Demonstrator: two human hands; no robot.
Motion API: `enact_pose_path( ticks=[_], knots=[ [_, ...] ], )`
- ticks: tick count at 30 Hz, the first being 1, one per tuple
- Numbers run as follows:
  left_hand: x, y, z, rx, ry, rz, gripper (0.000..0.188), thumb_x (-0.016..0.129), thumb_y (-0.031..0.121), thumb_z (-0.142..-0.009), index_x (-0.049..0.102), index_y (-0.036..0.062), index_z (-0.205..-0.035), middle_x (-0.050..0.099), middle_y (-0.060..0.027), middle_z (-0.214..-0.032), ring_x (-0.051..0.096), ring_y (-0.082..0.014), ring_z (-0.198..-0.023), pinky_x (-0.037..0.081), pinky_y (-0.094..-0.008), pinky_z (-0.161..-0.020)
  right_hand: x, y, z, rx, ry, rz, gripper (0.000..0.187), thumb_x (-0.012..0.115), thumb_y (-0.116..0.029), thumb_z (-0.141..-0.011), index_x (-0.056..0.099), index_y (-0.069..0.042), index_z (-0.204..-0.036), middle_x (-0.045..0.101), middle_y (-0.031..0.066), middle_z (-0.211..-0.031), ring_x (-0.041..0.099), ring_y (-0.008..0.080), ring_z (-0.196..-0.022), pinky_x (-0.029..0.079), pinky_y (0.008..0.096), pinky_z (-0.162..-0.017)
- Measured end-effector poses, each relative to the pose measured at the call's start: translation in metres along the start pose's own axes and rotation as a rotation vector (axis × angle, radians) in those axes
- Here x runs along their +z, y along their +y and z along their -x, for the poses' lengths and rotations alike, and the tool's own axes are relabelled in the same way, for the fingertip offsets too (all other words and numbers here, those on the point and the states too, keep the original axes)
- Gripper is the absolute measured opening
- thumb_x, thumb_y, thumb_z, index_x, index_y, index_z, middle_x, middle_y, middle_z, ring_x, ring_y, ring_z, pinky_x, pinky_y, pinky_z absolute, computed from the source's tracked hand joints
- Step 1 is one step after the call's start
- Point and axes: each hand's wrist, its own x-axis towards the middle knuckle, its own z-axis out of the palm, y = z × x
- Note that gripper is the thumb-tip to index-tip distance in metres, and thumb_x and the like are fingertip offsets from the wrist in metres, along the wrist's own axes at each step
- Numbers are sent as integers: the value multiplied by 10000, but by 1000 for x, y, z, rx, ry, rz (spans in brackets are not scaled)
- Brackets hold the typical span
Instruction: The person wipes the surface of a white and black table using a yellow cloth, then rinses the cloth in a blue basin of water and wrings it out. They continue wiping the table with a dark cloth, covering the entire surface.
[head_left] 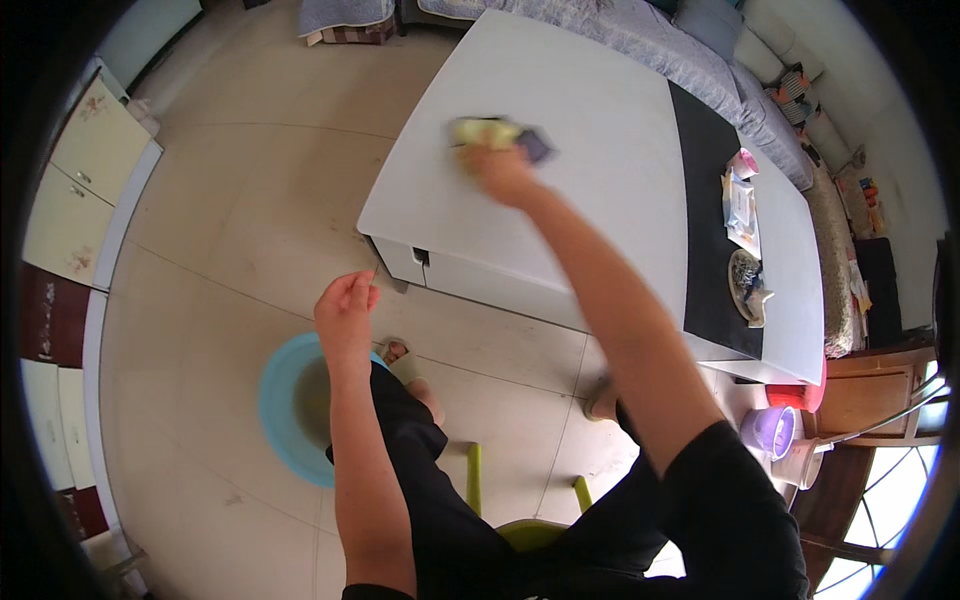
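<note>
My right hand [498,172] is stretched out over the white coffee table [590,170]. It presses a yellow and dark grey cloth [484,131] flat against the tabletop. Both hand and cloth are smeared by motion. My left hand [345,312] hangs in the air short of the table's near left corner, fingers curled in, with nothing visible in them. Below it on the floor, partly behind my left forearm, stands a light blue basin [283,400] with murky water [313,405] in it.
A black runner [705,200] crosses the table, bearing a pink cup [743,163], a pack of wipes [740,205] and a round tray [742,285]. A covered sofa [640,45] stands behind. Cabinets [85,190] line the left. A purple bucket [770,430] is at right; I sit on a green stool [530,533].
</note>
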Motion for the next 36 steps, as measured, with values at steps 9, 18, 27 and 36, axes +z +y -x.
enact_pose_path(
  ticks=[9,18,27,36],
  knots=[
    [3,-5,-7,-1,-27,36,197,587,162,-936,654,-8,-1011,631,-37,-813,579,-102,-740,476,-237,-710,-28,-66,117,-350,-118,-205,510,440,3,-843,486,-120,-1335,302,141,-1508,375,424,-1291,276,485,-1105],
    [-3,-7,0,36,-38,21,169,588,133,-934,656,-8,-999,636,-29,-788,591,-93,-717,472,-229,-690,-78,221,181,597,91,293,389,352,-263,-980,493,-126,-1316,531,236,-1247,513,412,-1158,421,503,-945],
    [-24,2,-19,-32,32,42,177,567,133,-933,658,-6,-993,635,-35,-776,586,-105,-733,472,-246,-711,-5,68,-75,14,146,77,310,392,-271,-954,585,-134,-1153,614,161,-1108,599,363,-999,447,512,-835],
    [-19,-1,-22,-29,32,124,182,555,117,-930,639,-38,-977,651,-61,-854,628,-123,-766,524,-244,-752,1,-134,69,-440,-74,-42,590,490,53,-780,473,-106,-1347,339,150,-1479,377,414,-1291,262,509,-1109]
  ],
)
